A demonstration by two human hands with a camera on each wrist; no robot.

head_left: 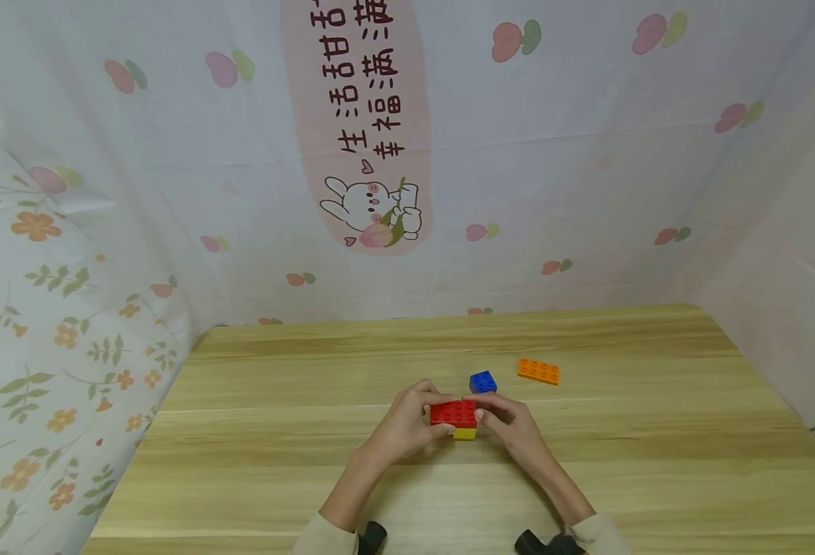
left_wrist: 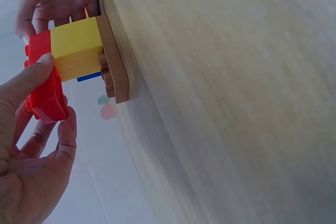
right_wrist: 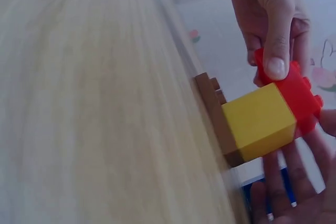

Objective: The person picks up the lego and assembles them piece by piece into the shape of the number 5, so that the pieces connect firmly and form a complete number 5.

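A red building brick (head_left: 453, 414), studs up, sits on a yellow brick (right_wrist: 260, 121). Under the yellow one is a brown plate (left_wrist: 113, 61) at the tabletop, hidden in the head view. The red brick reaches out past the yellow one on the left. My left hand (head_left: 403, 420) grips that overhanging end, thumb on the near side and fingers on the far side. At the other end my right hand (head_left: 518, 433) holds the red brick, its thumb at the near corner and index finger behind.
Just beyond my right fingers is a blue brick (head_left: 483, 381). An orange plate (head_left: 538, 371) lies farther back to the right on the wooden table (head_left: 275, 408). Patterned cloth (head_left: 553, 169) hangs behind the table and along its sides.
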